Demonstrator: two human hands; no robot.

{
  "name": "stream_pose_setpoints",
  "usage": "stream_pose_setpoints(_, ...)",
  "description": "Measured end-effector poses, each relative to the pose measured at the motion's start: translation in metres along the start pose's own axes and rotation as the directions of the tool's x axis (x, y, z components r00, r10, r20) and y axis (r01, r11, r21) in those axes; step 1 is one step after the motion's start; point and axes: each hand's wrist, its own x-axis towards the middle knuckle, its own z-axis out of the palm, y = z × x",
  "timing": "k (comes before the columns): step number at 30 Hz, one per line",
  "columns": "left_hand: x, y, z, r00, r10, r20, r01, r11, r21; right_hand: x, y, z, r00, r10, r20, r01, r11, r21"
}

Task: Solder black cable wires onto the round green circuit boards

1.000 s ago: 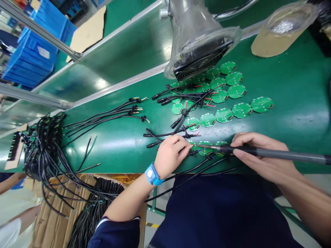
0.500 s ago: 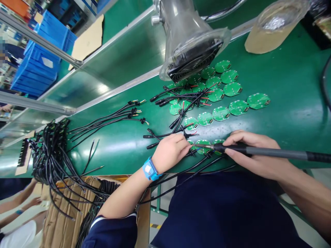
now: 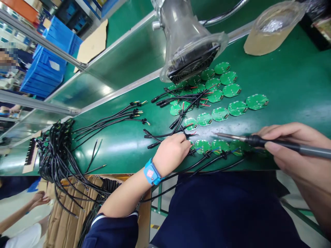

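Note:
My right hand is closed round the dark handle of a soldering iron, whose metal tip hangs just above the green bench, right of the boards. My left hand, with a blue wrist strap, rests fingers bent on a round green circuit board and its black cable at the bench's front edge. What the fingertips pinch is hidden. Beside it lie more wired round boards in a row.
Several loose round boards and black cables lie under a clear-hooded fume fan. Stripped cables lie mid-bench, a big cable bundle at left above a cardboard box. A plastic bag sits back right. Another person's hands show lower left.
My right hand has drawn the soldering iron away to the right, off the board by my left fingers. The left hand has stayed put. More wired boards now show.

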Motion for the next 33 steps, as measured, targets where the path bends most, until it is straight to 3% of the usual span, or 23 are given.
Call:
stream_pose_setpoints(4, -0.002, 0.002, -0.004, 0.999, -0.031, -0.013, 0.031, 0.999, 0.029, 0.0, 0.01, -0.004, 0.999, 0.031, -0.013, -0.031, 1.0, 0.004)
stream_pose_setpoints(9, 0.009, -0.005, -0.002, 0.95, -0.131, -0.284, 0.12, 0.991, -0.055, 0.002, 0.016, -0.003, 0.999, 0.021, 0.031, -0.021, 1.0, -0.016)
stream_pose_setpoints(15, 0.021, -0.005, 0.007, 0.921, -0.089, -0.379, -0.027, 0.957, -0.29, 0.005, 0.017, -0.003, 0.993, -0.066, 0.099, 0.076, 0.993, -0.096)
stream_pose_setpoints(18, 0.02, 0.005, 0.009, 0.947, -0.087, -0.31, -0.064, 0.893, -0.445, 0.006, 0.012, -0.006, 0.981, -0.05, 0.188, 0.078, 0.986, -0.145)
stream_pose_setpoints(21, 0.021, 0.015, 0.012, 0.977, -0.072, -0.199, -0.036, 0.869, -0.493, 0.008, 0.006, -0.006, 0.975, -0.01, 0.223, 0.052, 0.982, -0.182)
stream_pose_setpoints(27, 0.024, 0.019, 0.014, 0.972, -0.171, -0.163, 0.063, 0.852, -0.519, 0.009, 0.004, -0.002, 0.966, 0.019, 0.259, 0.046, 0.969, -0.243)
stream_pose_setpoints(33, 0.022, 0.021, 0.015, 0.97, -0.187, -0.155, 0.08, 0.848, -0.524, 0.008, 0.0, -0.002, 0.955, 0.046, 0.294, 0.048, 0.952, -0.303)
